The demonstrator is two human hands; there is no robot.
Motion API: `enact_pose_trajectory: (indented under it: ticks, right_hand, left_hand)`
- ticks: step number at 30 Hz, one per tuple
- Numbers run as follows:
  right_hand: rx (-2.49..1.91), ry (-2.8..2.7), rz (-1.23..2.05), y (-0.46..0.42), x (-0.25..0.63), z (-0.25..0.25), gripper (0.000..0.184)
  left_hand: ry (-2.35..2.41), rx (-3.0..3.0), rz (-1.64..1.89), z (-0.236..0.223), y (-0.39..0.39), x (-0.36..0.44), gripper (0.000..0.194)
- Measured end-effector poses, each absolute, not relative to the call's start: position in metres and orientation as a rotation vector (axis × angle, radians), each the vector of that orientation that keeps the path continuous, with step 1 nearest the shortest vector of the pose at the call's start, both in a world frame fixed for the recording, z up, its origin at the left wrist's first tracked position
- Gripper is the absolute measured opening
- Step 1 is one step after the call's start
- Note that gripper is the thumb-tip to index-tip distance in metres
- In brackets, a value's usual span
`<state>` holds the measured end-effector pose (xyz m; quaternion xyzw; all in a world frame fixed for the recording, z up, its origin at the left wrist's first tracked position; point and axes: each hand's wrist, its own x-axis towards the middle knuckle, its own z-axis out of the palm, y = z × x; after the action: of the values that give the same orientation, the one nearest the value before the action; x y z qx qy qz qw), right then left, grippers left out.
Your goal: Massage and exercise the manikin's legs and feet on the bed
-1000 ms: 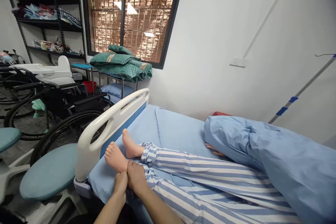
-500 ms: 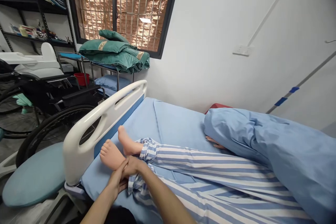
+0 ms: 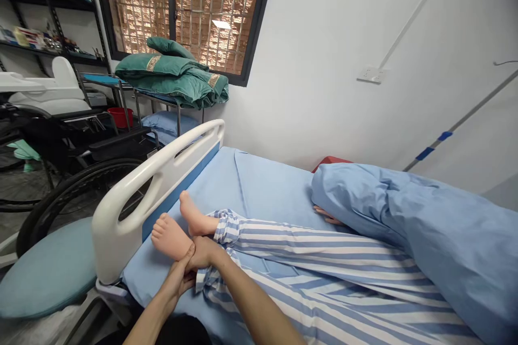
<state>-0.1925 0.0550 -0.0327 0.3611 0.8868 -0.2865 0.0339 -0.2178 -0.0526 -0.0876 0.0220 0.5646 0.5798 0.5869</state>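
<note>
A figure in blue-and-white striped trousers [image 3: 307,264] lies on a hospital bed [image 3: 263,194] with a light blue sheet. Its two bare feet point toward the white footboard [image 3: 133,194]. The nearer foot [image 3: 170,237] is gripped at the heel and ankle by both my hands. My left hand [image 3: 178,277] cups it from below, fingers curled. From above, my right hand [image 3: 204,253] wraps the ankle at the trouser cuff. The farther foot [image 3: 192,215] rests free on the sheet. A light blue quilt [image 3: 424,232] covers the upper body, with a hand [image 3: 326,216] showing under its edge.
A black wheelchair [image 3: 81,172] and a teal padded seat [image 3: 44,269] stand left of the bed. Folded green bedding [image 3: 178,78] lies on a metal trolley under the barred window. Shelving [image 3: 44,16] fills the far left. A white wall runs along the bed's far side.
My hands have shifted from lying side by side at the heel to clasping the near ankle, and the striped cuff has bunched up. The view has drifted slightly right and down.
</note>
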Motion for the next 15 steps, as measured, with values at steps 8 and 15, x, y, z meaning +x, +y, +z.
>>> enact_pose_trajectory:
  ticks: [8, 15]
  right_hand:
    - [1.06, 2.978, -0.232, 0.0, -0.152, -0.055, 0.043]
    - [0.896, 3.127, -0.32, -0.01, -0.143, -0.032, 0.046]
  left_hand:
    - [1.709, 0.446, 1.212, -0.1, -0.07, -0.223, 0.047]
    - [2.484, 1.135, 0.794, -0.043, -0.097, -0.238, 0.024]
